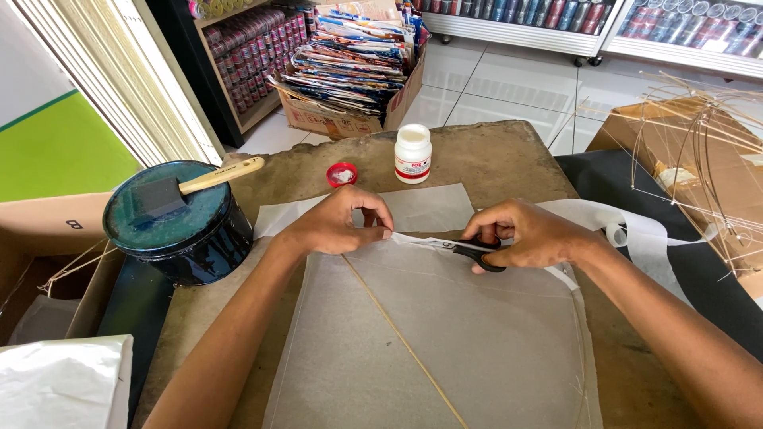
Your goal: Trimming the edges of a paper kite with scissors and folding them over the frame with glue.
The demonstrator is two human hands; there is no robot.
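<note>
A sheet of thin translucent paper (445,334) with thin wooden sticks (405,342) along it lies on a worn stone table (509,155). My left hand (334,224) pinches the paper's upper edge. My right hand (528,234) grips black-handled scissors (469,250), blades pointing left toward my left fingers, cutting along that edge. A loose white paper strip (636,230) trails off to the right.
A white glue bottle (413,153) and its red cap (342,173) stand at the table's far side. A dark round tin (179,230) with a foam brush (199,184) on its lid sits left. Cardboard boxes, a box of bundled paper (350,56) and a stick frame (699,151) surround the table.
</note>
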